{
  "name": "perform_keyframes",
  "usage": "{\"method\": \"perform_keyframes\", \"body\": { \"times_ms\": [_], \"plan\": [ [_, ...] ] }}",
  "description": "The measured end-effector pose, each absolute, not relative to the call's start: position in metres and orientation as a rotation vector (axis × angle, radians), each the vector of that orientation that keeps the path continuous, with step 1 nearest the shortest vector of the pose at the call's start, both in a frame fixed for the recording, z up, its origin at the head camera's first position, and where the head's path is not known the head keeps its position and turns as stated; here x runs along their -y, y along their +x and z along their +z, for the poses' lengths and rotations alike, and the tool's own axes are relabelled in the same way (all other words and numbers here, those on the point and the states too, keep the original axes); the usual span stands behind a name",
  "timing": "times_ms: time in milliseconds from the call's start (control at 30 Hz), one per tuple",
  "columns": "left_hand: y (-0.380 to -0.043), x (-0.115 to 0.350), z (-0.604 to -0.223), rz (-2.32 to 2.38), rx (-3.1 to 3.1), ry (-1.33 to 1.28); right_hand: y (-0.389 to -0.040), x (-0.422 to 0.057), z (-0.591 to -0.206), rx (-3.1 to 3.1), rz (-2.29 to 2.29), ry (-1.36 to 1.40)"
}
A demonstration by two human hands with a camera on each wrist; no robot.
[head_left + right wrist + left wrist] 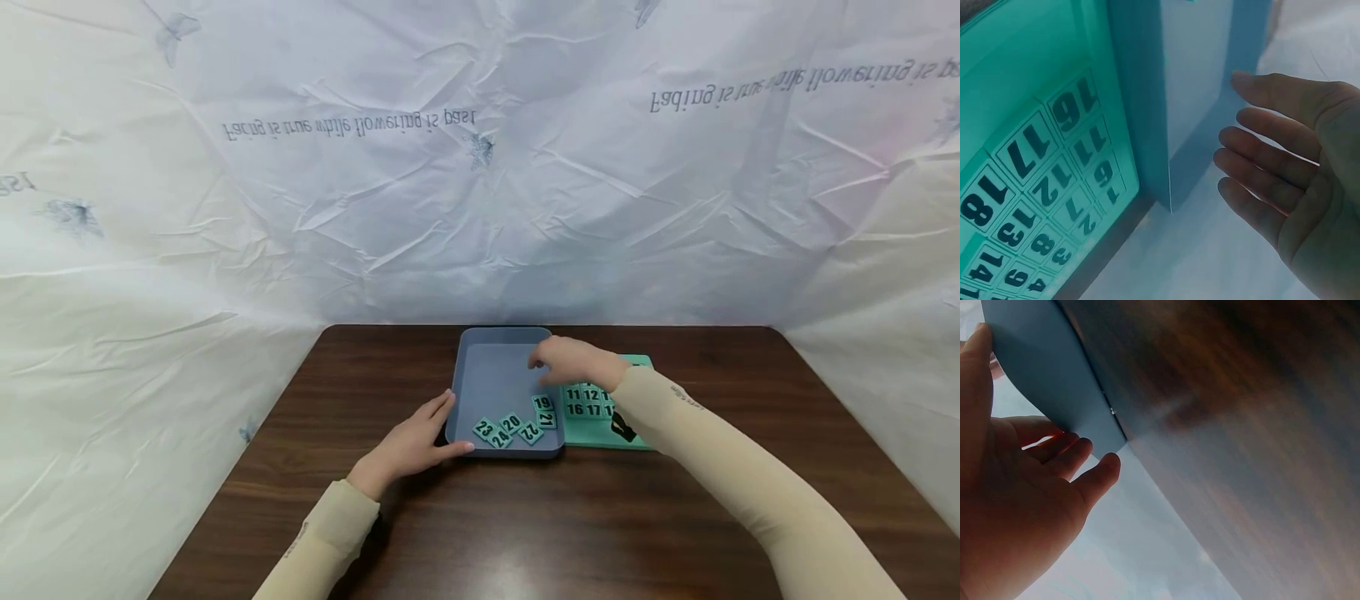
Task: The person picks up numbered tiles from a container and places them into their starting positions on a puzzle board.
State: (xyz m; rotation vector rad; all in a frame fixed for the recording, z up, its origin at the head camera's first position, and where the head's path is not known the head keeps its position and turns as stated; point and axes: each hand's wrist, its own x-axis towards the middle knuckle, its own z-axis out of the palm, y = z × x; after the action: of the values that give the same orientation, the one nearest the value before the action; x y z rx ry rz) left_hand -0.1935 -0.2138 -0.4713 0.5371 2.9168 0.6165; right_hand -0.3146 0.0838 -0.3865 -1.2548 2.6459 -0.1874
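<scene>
A blue-grey tray [497, 367] lies on the table, with several loose green number tiles near its front edge, among them tile 23 [483, 428] and tile 19 [542, 403]. My left hand [411, 446] rests against the tray's left side, its thumb at the front-left corner. Over the tray's right side hovers my right hand [573, 361], fingers loosely bent with nothing between them. Just right of the tray lies a green puzzle board [1016, 75] with numbered tiles set in rows, such as tile 17 [1024, 145]; my right sleeve covers part of it in the head view.
The dark wooden table [540, 525] extends to both sides and in front of the tray. A white sheet [480, 217] printed with lettering hangs behind the table and along its sides.
</scene>
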Motion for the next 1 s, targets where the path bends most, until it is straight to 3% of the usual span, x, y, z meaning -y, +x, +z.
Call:
{"method": "perform_keyframes", "body": {
  "times_ms": [600, 1000],
  "plan": [
    [-0.194, 0.215, -0.472, 0.587, -2.922, 0.532, -0.309, -0.062, -0.421, -2.606, 0.205, -1.148],
    [-0.194, 0.216, -0.473, 0.607, -2.911, 0.533, -0.32, -0.054, -0.427, -2.571, -0.058, -1.124]
  ]
}}
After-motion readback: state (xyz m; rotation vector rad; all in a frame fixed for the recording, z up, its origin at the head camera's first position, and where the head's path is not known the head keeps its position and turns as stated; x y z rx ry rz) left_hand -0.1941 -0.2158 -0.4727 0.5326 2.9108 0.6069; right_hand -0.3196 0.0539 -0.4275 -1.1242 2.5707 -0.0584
